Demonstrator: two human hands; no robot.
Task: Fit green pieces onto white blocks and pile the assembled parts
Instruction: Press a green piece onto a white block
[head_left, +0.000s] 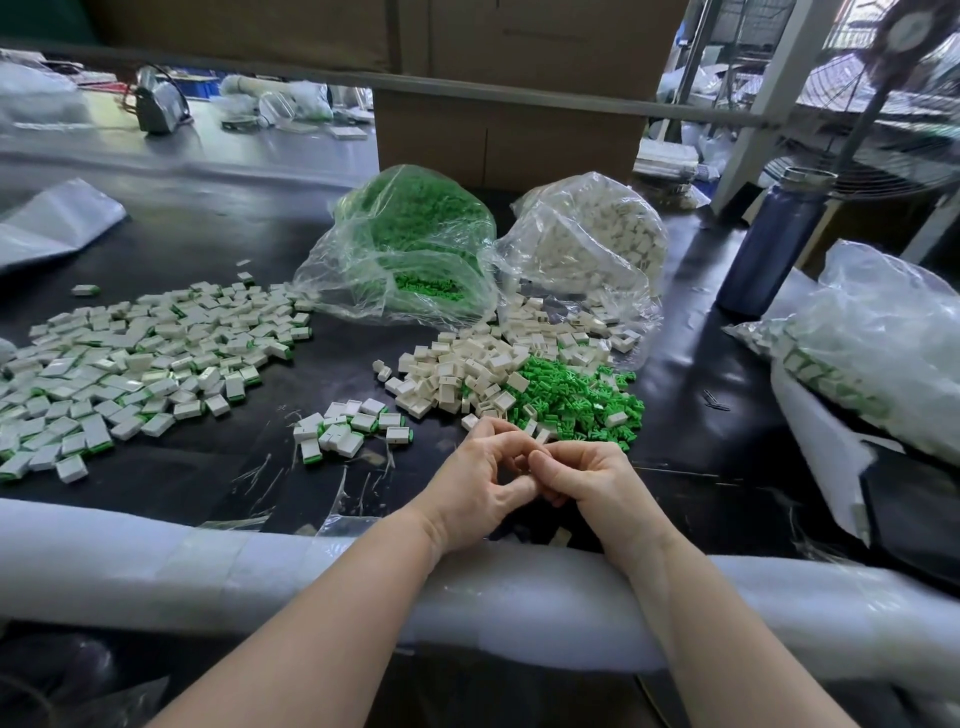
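My left hand (480, 480) and my right hand (587, 480) meet just in front of the loose parts, fingers curled and fingertips touching. Whatever they pinch between them is hidden by the fingers. Directly beyond the hands lies a heap of white blocks (467, 376) and, to its right, a heap of green pieces (576, 400). A small cluster of assembled parts (350, 426) sits left of my hands. A wide spread of assembled parts (135, 364) covers the left of the black table (701, 395).
A clear bag of green pieces (410, 244) and a clear bag of white blocks (587, 239) lie open behind the heaps. A dark bottle (769, 249) stands at right, beside another plastic bag (872, 343) of assembled parts. A white foam roll (156, 561) pads the table's near edge.
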